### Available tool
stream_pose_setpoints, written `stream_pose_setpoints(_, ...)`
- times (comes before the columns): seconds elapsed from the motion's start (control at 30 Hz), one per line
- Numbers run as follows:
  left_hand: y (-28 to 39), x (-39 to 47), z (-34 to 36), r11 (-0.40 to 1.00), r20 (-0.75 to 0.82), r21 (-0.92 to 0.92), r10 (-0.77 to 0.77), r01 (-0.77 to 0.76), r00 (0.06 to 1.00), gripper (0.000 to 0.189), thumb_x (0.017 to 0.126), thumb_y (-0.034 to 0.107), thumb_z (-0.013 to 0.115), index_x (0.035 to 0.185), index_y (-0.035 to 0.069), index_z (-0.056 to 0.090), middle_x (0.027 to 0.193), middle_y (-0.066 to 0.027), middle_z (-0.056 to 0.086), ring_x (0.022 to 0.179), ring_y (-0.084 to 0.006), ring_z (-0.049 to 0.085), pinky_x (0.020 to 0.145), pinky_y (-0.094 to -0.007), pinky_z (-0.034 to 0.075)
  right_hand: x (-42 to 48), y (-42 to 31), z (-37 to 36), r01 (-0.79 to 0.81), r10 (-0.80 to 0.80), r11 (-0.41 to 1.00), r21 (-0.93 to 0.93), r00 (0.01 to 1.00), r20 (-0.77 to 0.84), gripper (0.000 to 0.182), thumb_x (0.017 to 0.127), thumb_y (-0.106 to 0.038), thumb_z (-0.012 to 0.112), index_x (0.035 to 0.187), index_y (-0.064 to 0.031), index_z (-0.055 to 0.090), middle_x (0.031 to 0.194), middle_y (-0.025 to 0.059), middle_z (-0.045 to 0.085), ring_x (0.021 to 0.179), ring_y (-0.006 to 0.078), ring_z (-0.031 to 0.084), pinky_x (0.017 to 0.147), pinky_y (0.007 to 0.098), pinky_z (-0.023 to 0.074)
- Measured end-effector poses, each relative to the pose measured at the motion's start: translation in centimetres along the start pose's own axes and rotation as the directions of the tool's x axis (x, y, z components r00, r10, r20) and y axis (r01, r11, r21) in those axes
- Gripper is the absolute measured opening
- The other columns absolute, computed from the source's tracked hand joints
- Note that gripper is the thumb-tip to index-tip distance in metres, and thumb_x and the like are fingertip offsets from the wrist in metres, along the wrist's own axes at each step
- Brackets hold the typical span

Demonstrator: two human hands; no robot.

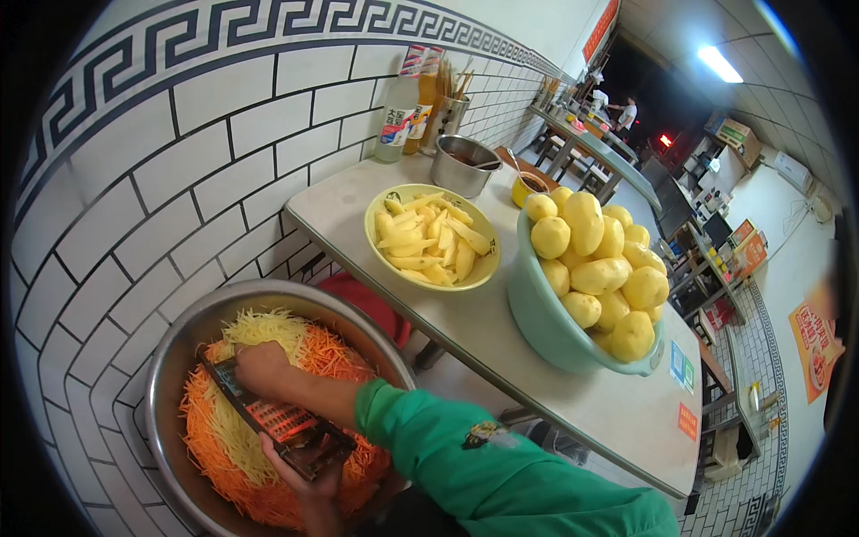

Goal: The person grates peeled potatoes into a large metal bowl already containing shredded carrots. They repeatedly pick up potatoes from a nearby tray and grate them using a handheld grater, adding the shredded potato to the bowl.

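Observation:
My left hand (302,466) grips the lower end of a flat handheld grater (278,419), which slants over a large steel basin (164,376). My right hand (263,368) is curled down against the grater's upper part; whatever is under its fingers is hidden. Beneath the grater, the basin holds orange shreds (221,456), seemingly carrot, and pale yellow potato shreds (268,329). On the table, a yellow bowl (493,265) contains several cut potato pieces (429,235). Beside it, a pale green plastic basin (537,322) is heaped with peeled potatoes (600,275).
The table (463,329) edge runs close beside the steel basin. Toward the wall stand two bottles (399,121), a chopstick holder (451,114), a steel pot (463,171) and a small yellow bowl (523,194) of dark sauce. A red basin (376,309) sits below the table. Tiled wall (221,168) borders the left.

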State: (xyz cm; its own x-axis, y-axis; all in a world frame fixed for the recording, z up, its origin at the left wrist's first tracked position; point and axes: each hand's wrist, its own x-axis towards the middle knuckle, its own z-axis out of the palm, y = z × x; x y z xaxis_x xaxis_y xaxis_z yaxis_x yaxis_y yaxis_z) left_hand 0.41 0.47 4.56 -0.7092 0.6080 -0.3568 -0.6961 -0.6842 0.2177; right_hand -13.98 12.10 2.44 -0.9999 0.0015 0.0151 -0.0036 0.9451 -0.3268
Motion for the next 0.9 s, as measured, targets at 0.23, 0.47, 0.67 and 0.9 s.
stream_pose_setpoints(0.23,0.5,0.3,-6.9,0.415,0.284,0.663,0.629,-0.622,0.723,0.106,0.06,0.002,0.079,0.143,0.01,0.012,0.111,-0.023,0.052,0.1,-0.03,0.054,0.083,-0.0452,0.048,-11.6,-3.6,-3.5,0.195,-0.195,0.978,0.074,0.981,-0.01,0.04,0.085,-0.028,0.052,0.108,0.0046,0.047,0.05,0.0118,0.055,0.041,0.0296,0.055,0.037,0.0427,0.0405)
stream_pose_setpoints(0.47,-0.1,0.3,0.0,0.986,-0.158,0.166,0.038,-0.012,0.987,0.075,0.083,0.064,0.042,0.132,0.007,0.036,0.106,-0.0192,0.056,0.097,-0.0332,0.054,0.084,-0.0527,0.046,0.6,0.1,1.6,0.046,-0.048,0.999,-0.029,0.994,-0.102,0.027,0.083,-0.024,0.052,0.093,0.0001,0.052,0.064,0.0159,0.062,0.057,0.0343,0.062,0.052,0.0431,0.0483)
stream_pose_setpoints(0.67,1.3,0.8,-6.9,0.88,-0.211,0.285,0.444,-0.38,0.871,0.069,0.086,0.049,0.052,0.139,0.013,0.027,0.125,-0.0188,0.047,0.106,-0.0324,0.053,0.086,-0.0514,0.046,-11.9,-5.1,-5.3,0.212,-0.218,0.972,0.097,0.975,0.05,0.035,0.084,-0.029,0.054,0.1,0.0014,0.048,0.057,0.0141,0.059,0.045,0.0298,0.058,0.042,0.0439,0.044)
stream_pose_setpoints(0.9,0.1,0.8,-1.6,0.998,-0.302,0.042,-0.031,0.046,0.953,0.078,0.078,0.071,0.043,0.12,0.007,0.053,0.11,-0.018,0.055,0.091,-0.0356,0.055,0.083,-0.0559,0.045,-0.8,-1.7,0.3,-0.016,0.015,1.0,-0.013,0.997,-0.074,0.022,0.081,-0.023,0.055,0.08,-0.0016,0.057,0.063,0.0116,0.063,0.057,0.0293,0.064,0.049,0.0417,0.0483)
